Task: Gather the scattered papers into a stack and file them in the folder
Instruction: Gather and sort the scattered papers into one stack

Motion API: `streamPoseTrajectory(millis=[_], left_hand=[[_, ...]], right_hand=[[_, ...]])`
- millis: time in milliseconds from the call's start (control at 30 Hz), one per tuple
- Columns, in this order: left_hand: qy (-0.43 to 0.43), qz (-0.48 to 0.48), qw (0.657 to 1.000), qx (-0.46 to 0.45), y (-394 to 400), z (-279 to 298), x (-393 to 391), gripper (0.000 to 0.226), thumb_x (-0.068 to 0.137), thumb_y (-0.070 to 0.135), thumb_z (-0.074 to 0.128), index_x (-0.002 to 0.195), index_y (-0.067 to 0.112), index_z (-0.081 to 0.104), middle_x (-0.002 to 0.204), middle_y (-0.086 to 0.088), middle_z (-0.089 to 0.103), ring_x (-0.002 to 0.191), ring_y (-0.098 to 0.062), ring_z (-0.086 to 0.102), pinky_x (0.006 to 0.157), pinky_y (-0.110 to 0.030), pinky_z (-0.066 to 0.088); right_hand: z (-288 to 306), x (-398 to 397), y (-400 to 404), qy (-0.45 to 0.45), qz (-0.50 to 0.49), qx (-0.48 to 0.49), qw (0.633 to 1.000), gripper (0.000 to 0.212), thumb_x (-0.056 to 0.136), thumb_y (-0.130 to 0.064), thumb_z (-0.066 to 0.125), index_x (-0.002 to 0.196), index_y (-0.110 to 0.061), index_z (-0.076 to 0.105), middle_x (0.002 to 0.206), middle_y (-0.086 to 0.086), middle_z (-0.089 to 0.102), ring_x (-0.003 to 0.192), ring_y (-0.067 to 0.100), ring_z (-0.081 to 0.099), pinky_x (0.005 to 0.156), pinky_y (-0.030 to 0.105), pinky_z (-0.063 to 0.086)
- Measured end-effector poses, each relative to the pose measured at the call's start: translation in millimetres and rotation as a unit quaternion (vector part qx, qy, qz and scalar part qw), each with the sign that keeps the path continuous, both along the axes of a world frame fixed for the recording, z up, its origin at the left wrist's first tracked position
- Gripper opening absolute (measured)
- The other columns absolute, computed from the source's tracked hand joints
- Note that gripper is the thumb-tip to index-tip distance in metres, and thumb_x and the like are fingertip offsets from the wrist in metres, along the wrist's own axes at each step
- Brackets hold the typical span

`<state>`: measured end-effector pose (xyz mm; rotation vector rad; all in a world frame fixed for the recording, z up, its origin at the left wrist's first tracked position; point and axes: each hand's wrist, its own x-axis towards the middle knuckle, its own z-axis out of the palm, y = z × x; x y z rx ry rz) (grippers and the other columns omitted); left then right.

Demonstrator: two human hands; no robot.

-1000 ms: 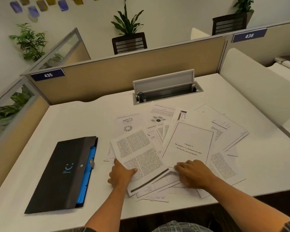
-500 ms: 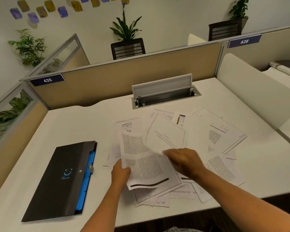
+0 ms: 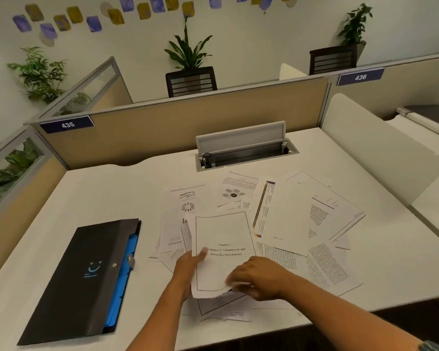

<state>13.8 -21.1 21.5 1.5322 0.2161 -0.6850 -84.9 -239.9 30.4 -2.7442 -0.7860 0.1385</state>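
Note:
Several printed papers (image 3: 297, 219) lie scattered over the middle and right of the white desk (image 3: 117, 193). A small stack of sheets (image 3: 222, 239), topped by a framed chapter title page, is raised off the desk. My left hand (image 3: 188, 268) grips the stack's left edge, thumb on top. My right hand (image 3: 257, 277) holds its lower right corner. A black folder (image 3: 79, 279) with blue dividers showing along its right edge lies shut at the left, apart from the papers.
An open cable tray (image 3: 243, 150) with a raised lid sits in the desk behind the papers. Beige partitions (image 3: 188, 127) wall the back and left. A white divider (image 3: 380, 145) stands on the right. The desk's front edge runs under my forearms.
My right hand lifted the chapter title page from the right and laid it on the text page held in my left hand. Both hands now hold the sheets together.

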Motion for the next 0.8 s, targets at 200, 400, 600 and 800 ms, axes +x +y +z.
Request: streamPoseTrajectory(millis=[200,400,600,800], left_hand=[[-0.038,0.007,0.999,0.038,1.7,1.4,2.9,0.029,0.090,-0.003,0.069,0.118,0.005,0.069,0.112,-0.017,0.076,0.098,-0.033,0.073,0.085,-0.043,0.060],[-0.023,-0.007,0.994,-0.109,10.8,18.2,6.0,0.053,0.073,0.011,0.080,0.125,0.009,0.067,0.119,-0.015,0.074,0.109,-0.030,0.071,0.087,-0.045,0.060],[-0.011,-0.042,0.976,-0.215,12.3,36.4,10.7,0.057,0.077,0.007,0.075,0.132,0.004,0.063,0.130,-0.018,0.068,0.119,-0.030,0.067,0.090,-0.036,0.059],[-0.040,-0.052,0.979,-0.192,12.2,55.4,8.6,0.038,0.077,0.010,0.073,0.115,0.012,0.076,0.120,-0.016,0.073,0.107,-0.029,0.071,0.084,-0.038,0.061]], right_hand=[[5.4,-0.6,-19.3,0.100,-0.327,0.231,0.911,0.080,0.079,-0.093,0.040,0.145,-0.048,0.045,0.138,-0.026,0.055,0.125,-0.002,0.053,0.105,0.035,0.046],[16.5,18.1,-28.5,0.167,-0.489,0.407,0.754,0.097,0.083,-0.083,0.047,0.160,-0.030,0.022,0.164,-0.001,0.034,0.140,0.023,0.048,0.114,0.048,0.038],[34.6,30.3,-28.4,0.269,-0.433,0.580,0.635,0.093,0.072,-0.067,0.081,0.144,-0.020,0.046,0.116,-0.001,0.076,0.095,0.017,0.074,0.079,0.033,0.055],[46.9,34.1,-30.1,0.279,-0.372,0.624,0.627,0.075,0.065,-0.062,0.088,0.125,-0.023,0.067,0.123,-0.007,0.074,0.110,0.010,0.071,0.088,0.028,0.057]])
